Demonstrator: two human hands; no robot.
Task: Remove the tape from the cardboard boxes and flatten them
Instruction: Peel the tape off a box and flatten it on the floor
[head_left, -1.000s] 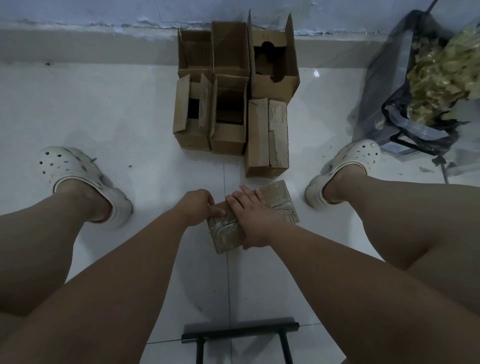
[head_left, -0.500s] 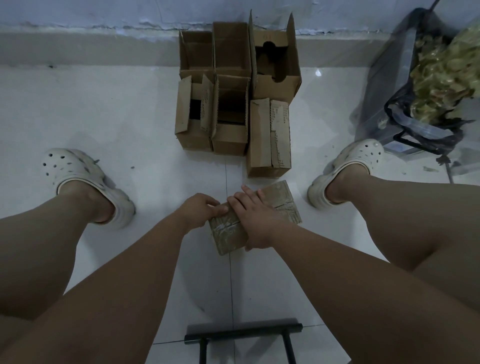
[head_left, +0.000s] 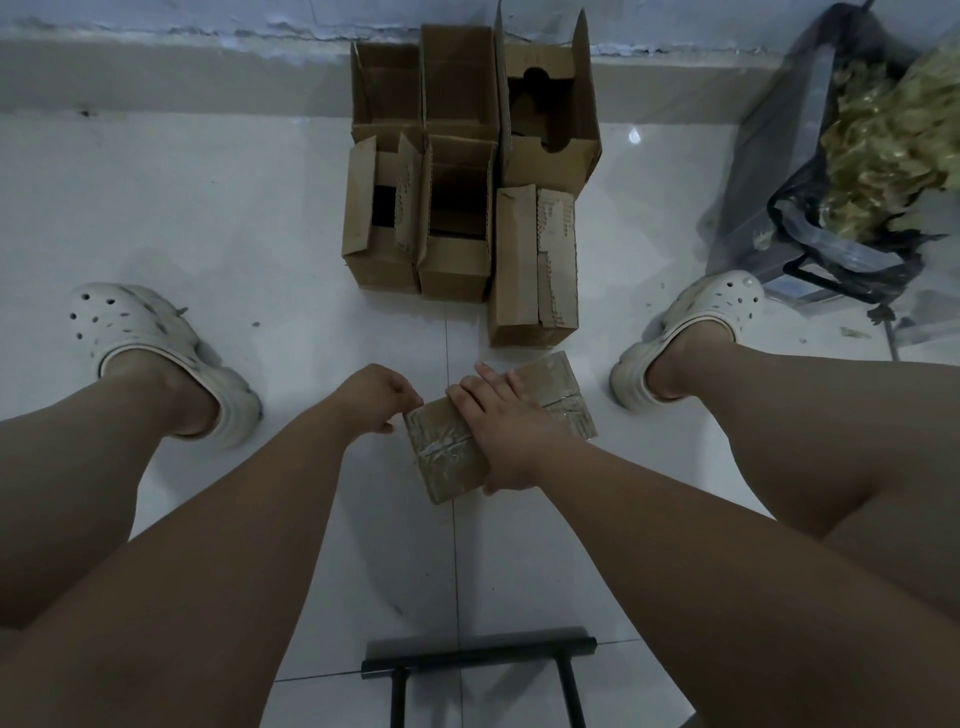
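At the bottom of the frame a black metal frame (head_left: 478, 654) stands on the tiled floor (head_left: 208, 208). Just above it the taped box (head_left: 447, 462) lies at centre, the right hand (head_left: 511, 436) pressing flat on it with straight fingers. The left hand (head_left: 371, 400) has slid from beside the right fingertips out to the box's left corner. Its fingers are curled, but I cannot tell whether they pinch a tape end. That looks like hunting for a start on the glossy tape (head_left: 441, 448), which is not yet lifted. Beyond, a closed box (head_left: 530, 270) and several open boxes (head_left: 457, 218) wait, none flattened. A dark bag of scraps (head_left: 883, 135) sits upper right. Nothing blocks the hands.
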